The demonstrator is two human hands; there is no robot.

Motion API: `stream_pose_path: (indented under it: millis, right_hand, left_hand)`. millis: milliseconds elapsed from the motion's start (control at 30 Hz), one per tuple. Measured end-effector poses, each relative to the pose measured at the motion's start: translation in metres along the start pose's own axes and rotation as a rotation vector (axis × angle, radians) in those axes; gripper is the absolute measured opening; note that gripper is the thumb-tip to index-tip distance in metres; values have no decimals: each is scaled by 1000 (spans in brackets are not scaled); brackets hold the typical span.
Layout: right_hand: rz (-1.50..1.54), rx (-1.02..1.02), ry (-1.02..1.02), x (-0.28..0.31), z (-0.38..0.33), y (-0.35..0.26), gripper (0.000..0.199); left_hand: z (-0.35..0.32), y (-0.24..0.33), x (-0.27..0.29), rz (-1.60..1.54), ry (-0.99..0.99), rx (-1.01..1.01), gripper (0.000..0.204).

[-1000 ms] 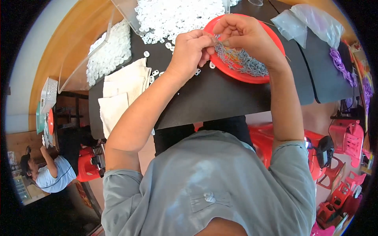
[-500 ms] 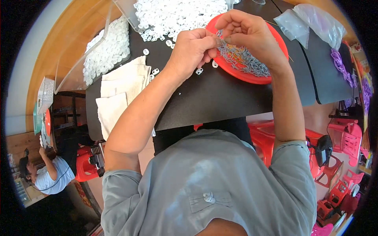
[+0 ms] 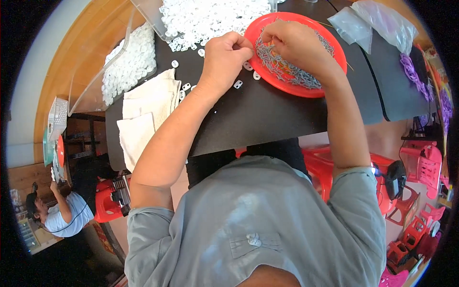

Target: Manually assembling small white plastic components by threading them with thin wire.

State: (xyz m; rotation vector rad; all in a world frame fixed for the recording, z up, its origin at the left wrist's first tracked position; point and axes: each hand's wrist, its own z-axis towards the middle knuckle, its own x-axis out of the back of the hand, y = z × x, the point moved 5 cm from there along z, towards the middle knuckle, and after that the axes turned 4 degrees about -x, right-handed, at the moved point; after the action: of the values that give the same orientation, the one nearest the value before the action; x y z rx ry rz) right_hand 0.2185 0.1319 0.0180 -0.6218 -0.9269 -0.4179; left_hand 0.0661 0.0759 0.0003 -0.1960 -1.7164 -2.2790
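Note:
My left hand [image 3: 225,56] is closed, thumb and forefinger pinched together just off the plate's left rim. Whatever sits between those fingertips is too small to make out. Over the red plate [image 3: 338,62] hangs my right hand [image 3: 297,44], its fingers curled down toward small grey springs or pins [image 3: 306,79] heaped there. The tips of those fingers are partly hidden. A few orange bits lie among the grey pieces. Below my left hand, loose white oval plastic pieces with two holes [image 3: 238,84] are scattered on the black table [image 3: 267,117].
A clear bin of white pieces [image 3: 210,19] stands at the back, another clear bin [image 3: 129,62] at the left. Folded cream cloths [image 3: 148,103] lie by my left forearm. Plastic bags [image 3: 382,24] and purple cord [image 3: 413,79] are at the right. A person [image 3: 62,210] sits far left.
My hands were together at the plate's left edge. The right one has moved right and down over the grey pieces, while the left has shifted slightly left.

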Motion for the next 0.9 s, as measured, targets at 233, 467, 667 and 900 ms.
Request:
stream_pose_path:
  millis: [233,467,667,900]
  right_hand:
    - [-116,21,-158,-15,-5,-11,11]
    - [11,-30,-127,-10,0,-4,10]
    - [-98,116,-157,-19,-1,-9,9]
    - [371,-268,-229,0,-1,11,12]
  left_hand:
    - [0,-14,3,112,-80,27,7]
    - [1,-13,7,161,-67,10,7]
    - [0,-11,6,157,-89,-2,9]
    - [0,-7,8,116,-45,-65,7]
